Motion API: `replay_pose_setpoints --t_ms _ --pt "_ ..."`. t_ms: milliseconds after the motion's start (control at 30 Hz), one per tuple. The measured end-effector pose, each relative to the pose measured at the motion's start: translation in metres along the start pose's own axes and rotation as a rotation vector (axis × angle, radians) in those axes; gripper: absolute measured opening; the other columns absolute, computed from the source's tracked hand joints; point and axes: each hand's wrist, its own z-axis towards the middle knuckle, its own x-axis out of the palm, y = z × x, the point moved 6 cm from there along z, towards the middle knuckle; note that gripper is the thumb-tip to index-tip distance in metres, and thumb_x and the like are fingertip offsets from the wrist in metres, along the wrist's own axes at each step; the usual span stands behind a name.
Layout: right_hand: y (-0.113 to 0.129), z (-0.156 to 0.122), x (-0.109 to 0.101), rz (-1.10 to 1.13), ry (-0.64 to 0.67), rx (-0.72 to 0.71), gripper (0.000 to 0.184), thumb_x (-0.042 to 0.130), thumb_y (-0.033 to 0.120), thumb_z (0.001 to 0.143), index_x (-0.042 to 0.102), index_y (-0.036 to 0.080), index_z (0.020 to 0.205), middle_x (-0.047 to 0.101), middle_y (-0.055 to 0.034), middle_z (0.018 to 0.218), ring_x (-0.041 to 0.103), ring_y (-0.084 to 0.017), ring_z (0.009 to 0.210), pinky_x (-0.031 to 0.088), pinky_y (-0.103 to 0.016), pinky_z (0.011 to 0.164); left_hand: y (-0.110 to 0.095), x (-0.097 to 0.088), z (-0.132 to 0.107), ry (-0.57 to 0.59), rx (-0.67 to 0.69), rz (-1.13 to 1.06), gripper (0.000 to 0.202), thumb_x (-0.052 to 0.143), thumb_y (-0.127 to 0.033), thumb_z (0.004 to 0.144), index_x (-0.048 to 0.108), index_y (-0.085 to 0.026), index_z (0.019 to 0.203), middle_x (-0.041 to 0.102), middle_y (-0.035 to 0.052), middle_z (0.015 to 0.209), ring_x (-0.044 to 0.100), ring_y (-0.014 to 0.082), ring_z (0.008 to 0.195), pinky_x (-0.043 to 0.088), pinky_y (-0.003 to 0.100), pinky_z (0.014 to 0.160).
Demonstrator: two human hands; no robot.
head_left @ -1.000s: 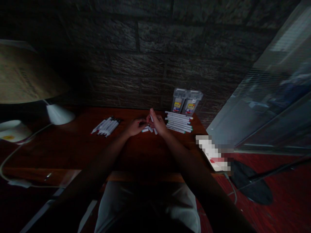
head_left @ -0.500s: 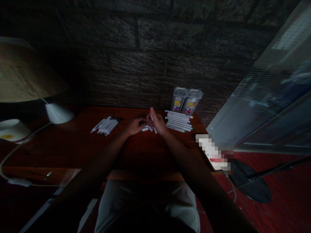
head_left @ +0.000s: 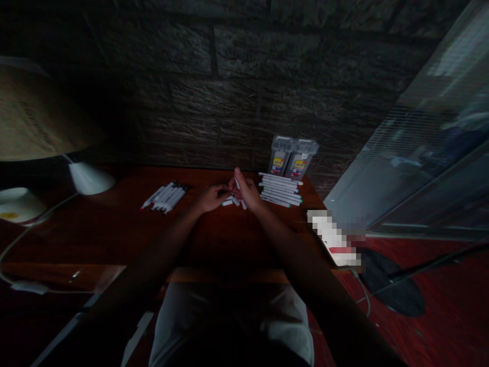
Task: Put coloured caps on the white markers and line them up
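Both hands meet at the far middle of a dark red wooden table (head_left: 114, 229). My right hand (head_left: 249, 192) is closed around a white marker (head_left: 237, 184) that sticks up between its fingers. My left hand (head_left: 211, 197) is pinched shut against the marker's lower end; what it grips is too small and dark to name. A few white caps or short marker pieces (head_left: 234, 202) lie on the table just under the hands. A stack of white markers (head_left: 280, 190) lies right of my right hand, and another row of markers (head_left: 165, 197) lies to the left.
Two clear plastic marker cases (head_left: 292, 158) stand against the stone wall behind the stack. A lamp with a white base (head_left: 89, 177) and its cord sit at the left. A blurred white object (head_left: 336, 238) lies at the table's right edge; a floor stand (head_left: 393, 293) is beyond.
The hands have stayed together over the loose pieces with only slight finger movement. The view has drifted a little.
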Motion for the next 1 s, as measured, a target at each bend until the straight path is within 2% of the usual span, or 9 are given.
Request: replay_pose_setpoints --t_ms 167,433,667,800,1000 --pt "0.003 -0.002 0.001 -0.006 0.006 0.0 0.069 0.038 0.079 0.096 0.054 0.02 0.063 0.032 0.0064 0.047 0.029 -0.007 0.043 0.026 -0.022 0.04 0.004 0.001 0.0 -0.014 0.002 0.008 0.025 0.058 -0.033 0.093 0.075 -0.017 0.103 0.078 0.006 0.098 0.072 0.0206 0.094 0.054 0.03 0.088" --pt "-0.001 0.001 -0.002 0.018 -0.02 -0.004 0.074 0.041 0.09 0.086 0.055 0.022 0.061 0.032 0.0058 0.046 0.031 -0.008 0.042 0.025 -0.024 0.038 0.006 0.002 0.001 -0.023 0.004 -0.021 0.028 0.058 -0.037 0.093 0.076 -0.019 0.104 0.079 0.0069 0.105 0.072 0.0225 0.097 0.055 0.033 0.092" --pt "-0.003 0.005 -0.006 0.039 -0.048 -0.132 0.065 0.047 0.085 0.087 0.06 0.021 0.082 0.039 0.0084 0.052 0.033 -0.007 0.044 0.027 -0.022 0.041 0.006 0.004 0.002 0.006 0.011 -0.02 0.029 0.055 -0.037 0.094 0.075 -0.018 0.102 0.079 0.0078 0.108 0.072 0.0223 0.1 0.053 0.034 0.095" --pt "-0.004 0.006 -0.006 0.044 -0.078 -0.144 0.059 0.048 0.08 0.09 0.059 0.022 0.093 0.041 0.0099 0.055 0.034 -0.006 0.044 0.027 -0.021 0.042 0.007 0.003 0.002 0.005 0.011 0.004 0.029 0.055 -0.038 0.094 0.076 -0.02 0.103 0.079 0.0066 0.109 0.072 0.0216 0.1 0.053 0.033 0.095" --pt "-0.007 0.005 -0.012 0.116 -0.166 -0.139 0.05 0.053 0.076 0.09 0.053 0.026 0.095 0.035 0.012 0.054 0.03 -0.007 0.044 0.023 -0.021 0.042 0.013 0.006 0.003 -0.006 0.024 -0.024 0.034 0.055 -0.044 0.094 0.076 -0.018 0.104 0.079 0.0081 0.108 0.073 0.0236 0.102 0.053 0.036 0.097"
